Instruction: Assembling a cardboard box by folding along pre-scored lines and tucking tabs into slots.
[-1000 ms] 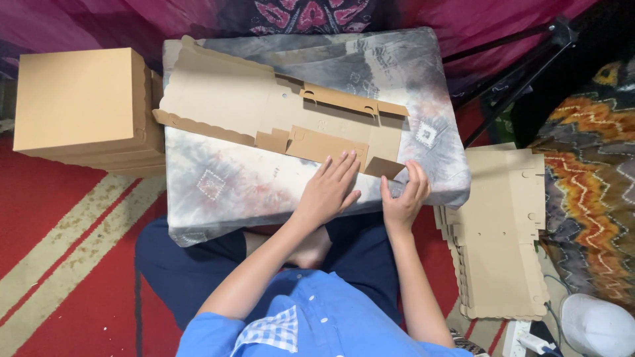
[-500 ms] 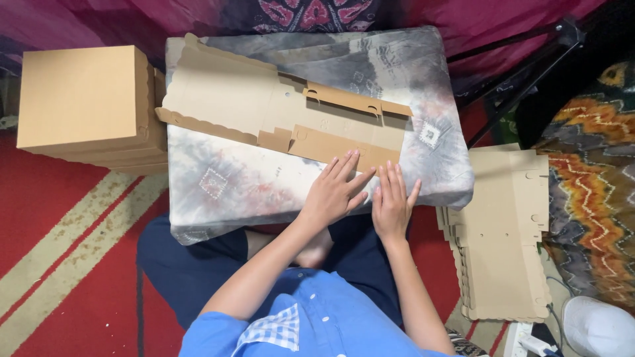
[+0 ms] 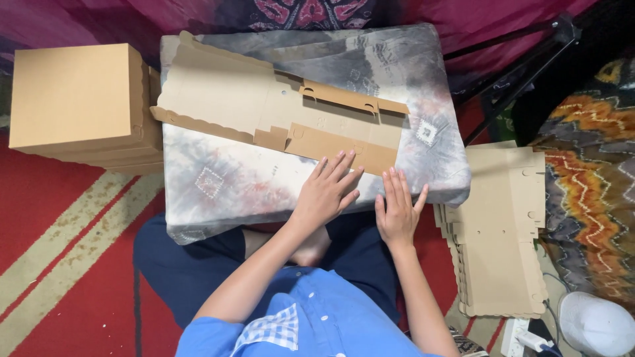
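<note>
Nearest the camera, a blue shirt (image 3: 317,324) and dark trousers (image 3: 192,264) are seen, with both forearms stretched forward over the lap. Both hands are laid flat with fingers spread, nothing being grasped: the left hand (image 3: 327,192) is pressed on the near edge of a grey tie-dyed cushion (image 3: 225,188), its fingertips (image 3: 344,158) touching the folded flap of a flat cardboard blank (image 3: 231,106); the right hand (image 3: 399,208) is rested just beside it at the cushion's front edge, apart from the cardboard. The blank is spread across the cushion's far half, with one long flap raised along its right part. On the floor to the right, a stack of unfolded blanks (image 3: 496,231) is piled. To the left, on the red carpet (image 3: 59,238), a stack of finished boxes (image 3: 76,99) is set against the cushion.
</note>
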